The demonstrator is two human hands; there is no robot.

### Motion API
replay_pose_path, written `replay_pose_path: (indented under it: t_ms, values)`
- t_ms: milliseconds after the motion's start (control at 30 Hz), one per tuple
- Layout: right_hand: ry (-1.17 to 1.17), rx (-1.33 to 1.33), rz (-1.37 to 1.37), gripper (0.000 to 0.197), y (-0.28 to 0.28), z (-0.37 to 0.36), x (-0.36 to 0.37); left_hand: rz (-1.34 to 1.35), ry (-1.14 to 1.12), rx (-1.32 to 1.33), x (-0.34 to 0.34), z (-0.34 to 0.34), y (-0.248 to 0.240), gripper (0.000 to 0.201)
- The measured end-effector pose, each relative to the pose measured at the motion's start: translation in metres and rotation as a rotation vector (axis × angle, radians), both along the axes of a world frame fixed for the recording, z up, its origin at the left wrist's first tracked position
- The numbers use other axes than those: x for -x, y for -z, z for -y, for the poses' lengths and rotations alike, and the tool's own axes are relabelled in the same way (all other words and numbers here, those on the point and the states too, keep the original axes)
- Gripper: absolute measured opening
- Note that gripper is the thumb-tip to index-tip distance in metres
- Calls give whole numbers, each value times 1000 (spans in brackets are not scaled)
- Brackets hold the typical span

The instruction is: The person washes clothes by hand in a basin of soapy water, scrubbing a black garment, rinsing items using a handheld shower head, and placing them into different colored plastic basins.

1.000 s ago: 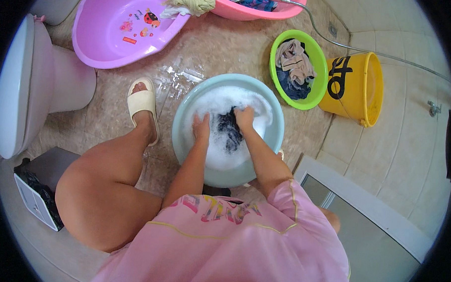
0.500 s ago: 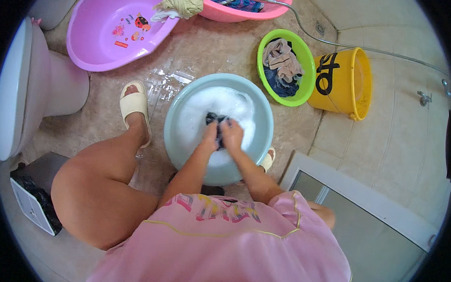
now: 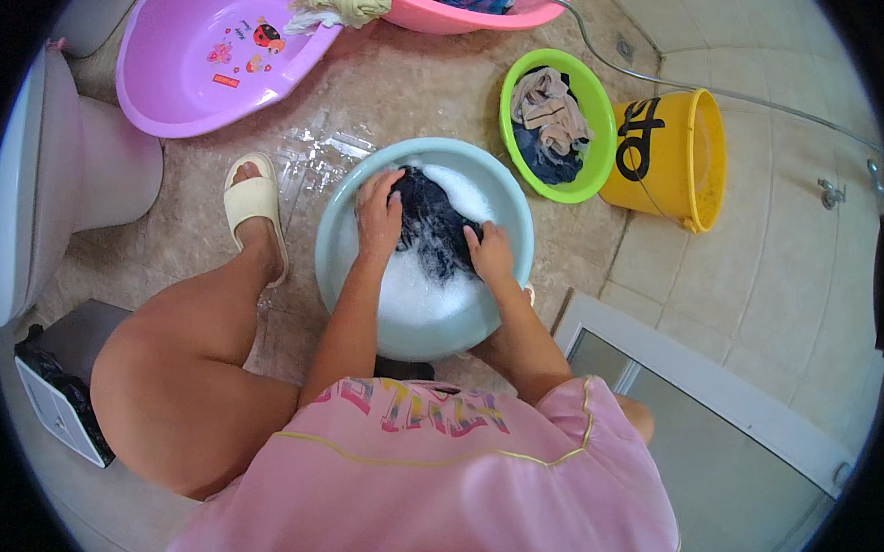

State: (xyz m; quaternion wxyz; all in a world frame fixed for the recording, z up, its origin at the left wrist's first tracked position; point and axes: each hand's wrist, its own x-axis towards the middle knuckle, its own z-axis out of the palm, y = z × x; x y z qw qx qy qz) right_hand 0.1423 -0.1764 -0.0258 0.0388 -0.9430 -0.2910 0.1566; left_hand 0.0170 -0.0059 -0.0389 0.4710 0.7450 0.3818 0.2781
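Note:
A dark navy piece of clothing [image 3: 434, 222] lies spread across white suds in a light blue basin [image 3: 508, 311]. My left hand [image 3: 377, 217] grips its left edge, with the thumb on top of the wet cloth. On the opposite edge, my right hand [image 3: 491, 252] pinches the fabric between thumb and fingers. Both hands are inside the basin, just above or in the foam [image 3: 407, 292]. Whatever part of the cloth is under the suds is hidden.
At the upper right, a green basin [image 3: 610, 136] holds dark and beige clothes beside a yellow bucket [image 3: 651, 157]. A purple tub [image 3: 181, 72] and a pink tub [image 3: 422, 17] stand at the far side. A shower hose [image 3: 653, 79] crosses behind. The toilet [image 3: 105, 167] is left.
The dark cloth was bunched between my two hands, held close together. Now my hands are apart, left and right, and the cloth is opened out across the foam.

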Motion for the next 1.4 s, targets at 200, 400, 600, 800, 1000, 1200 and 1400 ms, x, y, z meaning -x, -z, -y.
replay_pose_path:
  t_ms: [200,400,600,800,1000,1200,1400]
  values:
    - [-308,34,46,44,17,-70,39,-417,-152,391,47,67,101,69]
    - [-213,93,-292,35,24,-57,16,-19,-483,1210,32,44,58,61]
    - [-171,-249,-479,40,5,-32,61,549,-423,1654,12,46,36,70]
    - [-552,-335,-471,33,-68,-39,120,580,-170,1621,13,66,23,60]
    - [102,-185,-223,33,-12,-48,69,230,-300,1764,-4,74,28,42]
    - [-298,-192,-374,30,-30,-38,124,749,-25,1508,29,109,73,28]
    - [358,-99,-155,42,51,-16,3,230,-259,924,-21,37,-8,30]
